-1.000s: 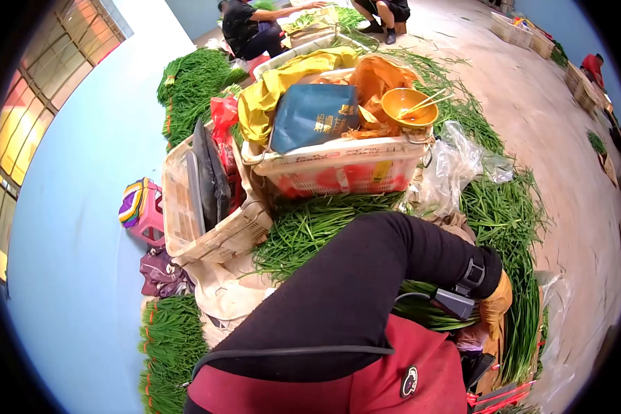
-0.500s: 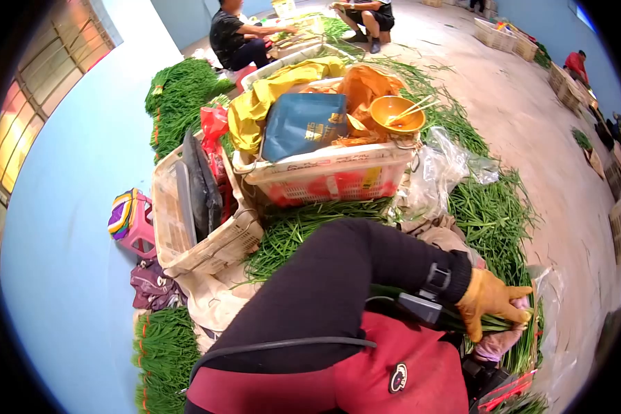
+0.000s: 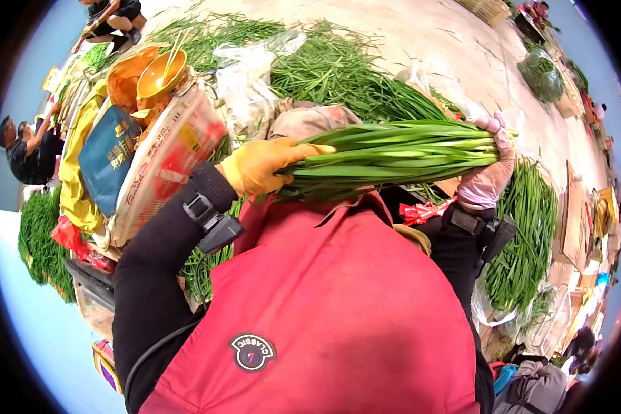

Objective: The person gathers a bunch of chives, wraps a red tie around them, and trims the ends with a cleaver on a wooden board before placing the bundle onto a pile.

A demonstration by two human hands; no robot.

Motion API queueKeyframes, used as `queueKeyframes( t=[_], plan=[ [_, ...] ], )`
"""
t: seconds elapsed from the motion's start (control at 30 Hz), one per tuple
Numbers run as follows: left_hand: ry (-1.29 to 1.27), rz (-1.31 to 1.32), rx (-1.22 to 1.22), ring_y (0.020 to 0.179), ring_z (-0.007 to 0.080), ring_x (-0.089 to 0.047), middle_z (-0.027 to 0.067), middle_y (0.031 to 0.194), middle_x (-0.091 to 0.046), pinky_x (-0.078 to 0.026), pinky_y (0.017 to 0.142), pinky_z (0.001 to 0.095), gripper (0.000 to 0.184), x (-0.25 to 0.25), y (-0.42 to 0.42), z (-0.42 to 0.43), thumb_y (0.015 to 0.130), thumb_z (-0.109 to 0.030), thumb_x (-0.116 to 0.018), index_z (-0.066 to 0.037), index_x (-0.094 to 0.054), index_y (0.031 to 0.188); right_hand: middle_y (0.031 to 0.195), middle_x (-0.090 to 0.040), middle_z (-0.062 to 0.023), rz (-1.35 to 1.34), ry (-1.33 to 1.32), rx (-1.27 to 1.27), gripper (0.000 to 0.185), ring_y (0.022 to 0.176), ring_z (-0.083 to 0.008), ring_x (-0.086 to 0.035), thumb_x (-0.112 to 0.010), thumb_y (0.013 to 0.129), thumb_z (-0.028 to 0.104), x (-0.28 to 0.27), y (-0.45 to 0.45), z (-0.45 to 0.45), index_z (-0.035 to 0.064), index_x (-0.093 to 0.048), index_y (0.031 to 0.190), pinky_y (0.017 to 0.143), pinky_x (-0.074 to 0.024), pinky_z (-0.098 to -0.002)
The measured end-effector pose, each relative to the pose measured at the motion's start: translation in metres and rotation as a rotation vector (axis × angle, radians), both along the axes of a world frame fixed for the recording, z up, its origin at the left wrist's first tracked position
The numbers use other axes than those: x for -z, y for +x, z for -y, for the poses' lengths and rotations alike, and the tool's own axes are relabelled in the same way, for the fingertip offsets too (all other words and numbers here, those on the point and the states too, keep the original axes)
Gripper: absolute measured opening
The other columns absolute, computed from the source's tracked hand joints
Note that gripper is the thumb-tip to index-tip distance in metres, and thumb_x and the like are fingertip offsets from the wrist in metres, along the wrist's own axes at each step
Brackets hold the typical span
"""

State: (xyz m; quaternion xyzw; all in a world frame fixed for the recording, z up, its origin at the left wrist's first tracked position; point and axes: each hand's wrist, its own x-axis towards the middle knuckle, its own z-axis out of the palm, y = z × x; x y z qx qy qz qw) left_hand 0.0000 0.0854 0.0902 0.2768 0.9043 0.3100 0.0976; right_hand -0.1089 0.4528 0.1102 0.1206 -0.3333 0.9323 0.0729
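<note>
A thick bundle of long green leafy stalks (image 3: 400, 153) stretches level across the front of my chest. My left hand (image 3: 265, 167), in a yellow-orange glove, is closed round its leafy end. At the pale stem end, my right hand (image 3: 488, 169), in a thin pinkish glove, grips the stalks with its fingers wrapped over them. Below my right hand, near the wrist, is a bunch of red ties (image 3: 424, 212). A crumpled brownish cloth (image 3: 314, 122) lies just beyond the bundle.
At the left stands a white basket (image 3: 165, 169) with a blue bag (image 3: 109, 160), yellow cloth and an orange bowl (image 3: 160, 77). Loose greens (image 3: 331, 72) lie ahead, more greens (image 3: 524, 238) at the right. Two people (image 3: 31, 152) (image 3: 110, 17) are at the upper left.
The view has swung to the right. Both hands have come up in front of my chest with the bundle between them. My right hand, mostly hidden before, now shows clearly.
</note>
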Motion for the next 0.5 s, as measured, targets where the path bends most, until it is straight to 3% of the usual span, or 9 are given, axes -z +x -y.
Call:
queueKeyframes(
  t=[0.1,0.13,0.2,0.23,0.3,0.37,0.4,0.47,0.5],
  plan=[
    [-0.086,-0.023,-0.046,0.101,0.0327,-0.060,0.0160,0.111,-0.062,-0.049,0.087,0.0362,0.055,0.003,0.001,0.017,0.073,0.000,-0.060,-0.010,-0.055,0.127,0.095,-0.064,-0.0067,-0.030,0.046,0.049,0.049,0.093,-0.0264,-0.061,-0.061,0.086,0.011,-0.012,0.004,-0.005,-0.0045,-0.043,0.128,0.095,-0.0463,-0.0467],
    [-0.075,-0.073,0.005,0.098,0.0334,-0.062,0.0180,0.103,-0.064,-0.050,0.086,0.0368,0.049,0.007,-0.002,0.028,0.075,-0.003,-0.058,-0.009,-0.058,0.124,0.095,-0.064,-0.0067,-0.039,0.074,0.089,0.048,0.093,-0.0265,-0.061,-0.061,0.086,0.011,-0.015,0.004,-0.010,-0.0039,-0.043,0.128,0.095,-0.0463,-0.0467],
    [-0.375,0.054,-0.084,0.095,0.0349,-0.063,0.0205,0.096,-0.066,-0.050,0.085,0.0387,0.047,0.016,-0.002,0.050,0.075,-0.008,-0.057,-0.009,-0.060,0.122,0.096,-0.065,-0.0066,-0.053,0.129,0.161,0.047,0.093,-0.0266,-0.061,-0.060,0.087,0.012,-0.023,0.002,-0.028,-0.0026,-0.043,0.129,0.095,-0.0464,-0.0466],
    [-0.431,0.103,-0.120,0.094,0.0353,-0.063,0.0210,0.096,-0.066,-0.049,0.086,0.0390,0.047,0.021,0.002,0.062,0.075,-0.009,-0.057,-0.008,-0.061,0.122,0.095,-0.065,-0.0060,-0.086,-0.016,0.076,0.042,0.094,-0.0265,-0.061,-0.059,0.088,0.013,-0.032,0.003,-0.033,-0.0004,-0.046,0.126,0.096,-0.0461,-0.0470],
    [-0.546,0.191,-0.188,0.094,0.0361,-0.064,0.0221,0.095,-0.066,-0.049,0.087,0.0395,0.047,0.026,0.006,0.087,0.075,-0.012,-0.058,-0.008,-0.061,0.122,0.094,-0.064,-0.0052,-0.078,-0.034,0.126,0.042,0.096,-0.0268,-0.060,-0.056,0.089,0.011,-0.044,0.012,-0.047,-0.0007,-0.045,0.127,0.095,-0.0466,-0.0496],
    [-0.489,0.206,-0.251,0.097,0.0346,-0.064,0.0218,0.102,-0.066,-0.048,0.088,0.0380,0.050,0.032,0.004,0.109,0.074,-0.012,-0.060,-0.008,-0.059,0.125,0.094,-0.064,-0.0059,-0.135,-0.051,0.067,0.037,0.096,-0.0263,-0.061,-0.054,0.090,0.012,-0.052,0.012,-0.074,-0.0004,-0.047,0.124,0.096,-0.0457,-0.0514],
    [-0.474,0.181,-0.287,0.097,0.0335,-0.064,0.0209,0.104,-0.066,-0.048,0.089,0.0374,0.050,0.037,0.000,0.114,0.075,-0.011,-0.060,-0.008,-0.059,0.125,0.094,-0.064,-0.0080,-0.188,0.021,0.201,0.032,0.095,-0.0248,-0.062,-0.055,0.089,0.013,-0.054,0.012,-0.078,-0.0007,-0.050,0.118,0.096,-0.0469,-0.0474],
    [-0.261,0.205,-0.443,0.095,0.0175,-0.061,0.0131,0.112,-0.065,-0.049,0.083,0.0293,0.049,0.018,-0.006,0.100,0.081,-0.004,-0.063,-0.005,-0.055,0.129,0.091,-0.064,-0.0086,-0.186,0.614,0.496,0.019,0.086,-0.0209,-0.062,-0.053,0.093,0.015,-0.046,-0.004,-0.083,-0.0006,-0.060,0.102,0.089,-0.0491,-0.0378],
    [0.026,0.266,-0.471,0.095,0.0149,-0.059,0.0106,0.115,-0.063,-0.049,0.081,0.0274,0.049,0.014,-0.010,0.092,0.082,-0.005,-0.064,-0.005,-0.053,0.130,0.090,-0.064,-0.0094,-0.075,0.500,0.439,0.021,0.086,-0.0211,-0.062,-0.052,0.093,0.015,-0.045,-0.013,-0.076,-0.0025,-0.060,0.101,0.089,-0.0494,-0.0374]
  ],
)
